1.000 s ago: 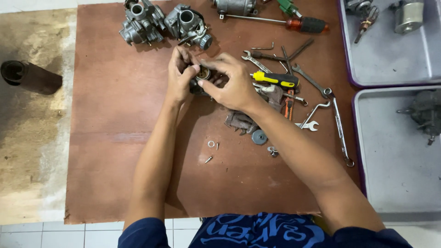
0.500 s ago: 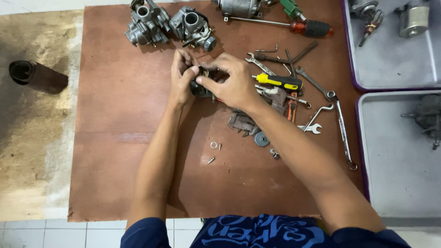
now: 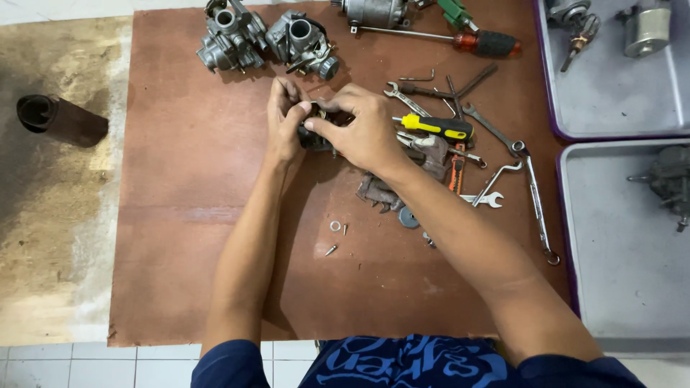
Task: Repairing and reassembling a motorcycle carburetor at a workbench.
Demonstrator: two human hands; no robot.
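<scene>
Both of my hands meet over the upper middle of a brown board [image 3: 187,215]. My left hand [image 3: 285,122] and my right hand [image 3: 363,129] grip a small dark metal part [image 3: 314,134] between them; most of it is hidden by my fingers. A washer [image 3: 335,226] and two small screws [image 3: 331,249] lie on the board just below my hands. Two grey carburetors [image 3: 266,36] sit right above them.
Wrenches [image 3: 535,201], a yellow-handled tool [image 3: 438,127], a red-handled screwdriver [image 3: 460,39] and loose metal pieces lie to the right. Two grey trays [image 3: 618,237] with engine parts stand at the right edge. A dark cylinder [image 3: 61,118] lies on the floor at left.
My hands stay together on the small part, with only slight finger movement. The view has shifted a little.
</scene>
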